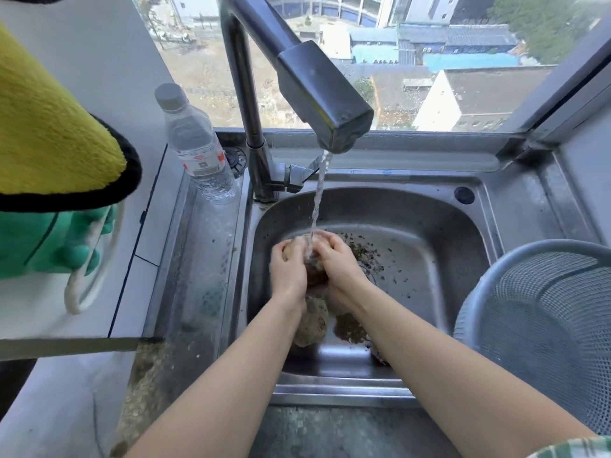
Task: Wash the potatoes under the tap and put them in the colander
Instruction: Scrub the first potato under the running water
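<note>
Water runs from the dark tap (325,94) onto a brown potato (314,266) held over the steel sink (429,233). My left hand (288,272) grips the potato from the left and my right hand (337,262) grips it from the right, both with curled fingers. Below my wrists, another muddy potato (312,322) lies on the sink floor, and a further one (350,325) is partly hidden under my right forearm. The grey mesh colander (542,325) stands to the right of the sink with nothing visible inside.
A clear plastic water bottle (195,143) stands left of the tap base. Yellow and green cloths (56,160) hang at the far left. Dirt specks lie around the drain (367,259). A window sits right behind the sink.
</note>
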The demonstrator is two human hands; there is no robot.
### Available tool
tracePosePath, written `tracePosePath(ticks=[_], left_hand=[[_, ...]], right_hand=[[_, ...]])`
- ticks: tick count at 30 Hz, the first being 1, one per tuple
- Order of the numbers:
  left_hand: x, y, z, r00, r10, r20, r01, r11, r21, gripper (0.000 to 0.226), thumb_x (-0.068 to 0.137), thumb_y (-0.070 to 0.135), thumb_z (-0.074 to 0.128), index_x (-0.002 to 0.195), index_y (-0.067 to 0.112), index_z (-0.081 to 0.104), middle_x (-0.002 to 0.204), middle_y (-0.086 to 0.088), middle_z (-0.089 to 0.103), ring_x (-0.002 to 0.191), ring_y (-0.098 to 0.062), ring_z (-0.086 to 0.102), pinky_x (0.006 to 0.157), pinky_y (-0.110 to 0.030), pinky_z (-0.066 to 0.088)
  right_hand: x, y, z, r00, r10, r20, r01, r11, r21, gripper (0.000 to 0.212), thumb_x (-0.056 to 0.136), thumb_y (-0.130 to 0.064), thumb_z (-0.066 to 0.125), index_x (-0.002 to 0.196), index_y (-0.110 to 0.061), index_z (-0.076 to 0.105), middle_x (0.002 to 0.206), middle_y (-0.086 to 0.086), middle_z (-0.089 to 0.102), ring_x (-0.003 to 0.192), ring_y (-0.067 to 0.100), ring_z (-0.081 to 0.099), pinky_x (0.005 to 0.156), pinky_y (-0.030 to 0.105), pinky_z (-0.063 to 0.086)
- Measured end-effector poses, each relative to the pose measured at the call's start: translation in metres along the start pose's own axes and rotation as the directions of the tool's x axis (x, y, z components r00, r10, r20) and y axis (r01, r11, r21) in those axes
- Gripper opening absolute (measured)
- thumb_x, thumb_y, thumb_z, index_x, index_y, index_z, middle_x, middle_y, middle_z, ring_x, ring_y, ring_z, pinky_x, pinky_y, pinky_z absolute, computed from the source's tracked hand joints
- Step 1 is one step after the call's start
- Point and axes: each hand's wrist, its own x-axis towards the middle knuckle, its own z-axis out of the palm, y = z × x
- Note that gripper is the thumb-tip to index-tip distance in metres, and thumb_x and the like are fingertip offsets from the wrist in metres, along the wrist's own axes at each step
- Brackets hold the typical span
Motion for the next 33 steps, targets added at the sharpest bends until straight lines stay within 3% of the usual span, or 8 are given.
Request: tracePosePath(ticks=[3, 7, 11, 16, 21, 25, 30, 33], left_hand=[[0.008, -0.002, -0.005, 0.998, 0.008, -0.064, -0.008, 1.0, -0.014, 0.026, 0.102, 0.04, 0.042, 0.11, 0.023, 0.061, 0.113, -0.012, 0.067, 0.102, -0.031, 0.065, 0.087, -0.053, 0.057], [0.0, -0.005, 0.002, 0.998, 0.006, -0.062, -0.009, 0.999, -0.048, 0.034, 0.106, 0.039, 0.032, 0.115, 0.018, 0.057, 0.114, -0.018, 0.065, 0.098, -0.033, 0.066, 0.079, -0.053, 0.06], [0.003, 0.01, -0.006, 0.977, -0.213, -0.021, 0.204, 0.956, -0.211, 0.045, 0.106, 0.046, 0.028, 0.13, 0.013, 0.048, 0.117, -0.023, 0.057, 0.098, -0.041, 0.063, 0.053, -0.048, 0.06], [-0.005, 0.008, -0.003, 0.976, -0.172, 0.134, 0.184, 0.979, -0.083, 0.043, 0.105, 0.044, 0.034, 0.121, 0.011, 0.057, 0.111, -0.019, 0.066, 0.09, -0.03, 0.069, 0.065, -0.04, 0.061], [0.004, 0.01, -0.011, 0.977, -0.182, 0.11, 0.193, 0.976, -0.105, 0.044, 0.105, 0.044, 0.033, 0.122, 0.011, 0.057, 0.113, -0.021, 0.066, 0.088, -0.031, 0.068, 0.064, -0.041, 0.059], [-0.005, 0.011, -0.002, 0.972, -0.115, 0.203, 0.135, 0.987, -0.086, 0.031, 0.104, 0.037, 0.041, 0.113, 0.015, 0.06, 0.111, -0.018, 0.066, 0.092, -0.027, 0.066, 0.071, -0.041, 0.059], [0.005, 0.011, -0.007, 0.975, -0.168, 0.145, 0.186, 0.975, -0.124, 0.037, 0.106, 0.039, 0.035, 0.122, 0.011, 0.054, 0.114, -0.021, 0.064, 0.089, -0.029, 0.066, 0.072, -0.044, 0.059], [-0.002, 0.011, -0.005, 0.968, -0.172, 0.181, 0.198, 0.971, -0.136, 0.039, 0.107, 0.039, 0.032, 0.109, 0.011, 0.06, 0.106, -0.017, 0.066, 0.087, -0.025, 0.066, 0.078, -0.043, 0.058]], right_hand=[[-0.004, 0.002, -0.004, 0.989, -0.002, 0.15, 0.007, 1.0, -0.029, 0.041, 0.086, -0.011, 0.071, 0.12, -0.025, 0.052, 0.119, 0.012, 0.063, 0.102, 0.024, 0.064, 0.075, 0.036, 0.058], [0.004, -0.004, 0.0, 0.996, -0.072, -0.043, 0.063, 0.981, -0.181, 0.022, 0.09, -0.031, 0.067, 0.107, -0.018, 0.063, 0.111, 0.013, 0.069, 0.102, 0.027, 0.068, 0.085, 0.042, 0.059], [0.005, -0.001, -0.018, 0.953, -0.005, 0.303, 0.064, 0.981, -0.185, 0.049, 0.082, -0.021, 0.076, 0.125, -0.028, 0.055, 0.127, 0.012, 0.059, 0.113, 0.025, 0.063, 0.089, 0.037, 0.058], [0.006, -0.006, -0.008, 0.992, -0.128, 0.02, 0.129, 0.972, -0.196, 0.022, 0.091, -0.028, 0.065, 0.111, -0.021, 0.061, 0.115, 0.012, 0.064, 0.102, 0.025, 0.066, 0.084, 0.035, 0.057], [0.009, 0.003, -0.017, 0.963, -0.045, 0.267, 0.123, 0.952, -0.282, 0.072, 0.072, -0.032, 0.082, 0.133, -0.026, 0.044, 0.127, 0.008, 0.055, 0.114, 0.02, 0.061, 0.093, 0.032, 0.055], [0.012, -0.004, -0.005, 0.971, -0.23, -0.07, 0.201, 0.937, -0.286, 0.031, 0.083, -0.037, 0.072, 0.11, -0.024, 0.063, 0.108, 0.004, 0.066, 0.1, 0.02, 0.065, 0.09, 0.042, 0.057], [0.015, 0.001, -0.019, 0.968, -0.029, 0.248, 0.104, 0.951, -0.292, 0.077, 0.07, -0.036, 0.082, 0.137, -0.027, 0.044, 0.132, 0.008, 0.053, 0.117, 0.021, 0.059, 0.101, 0.04, 0.051], [0.016, 0.003, -0.012, 0.985, -0.161, 0.061, 0.172, 0.931, -0.322, 0.059, 0.071, -0.036, 0.083, 0.122, -0.026, 0.056, 0.121, 0.008, 0.06, 0.108, 0.02, 0.063, 0.091, 0.038, 0.057]])
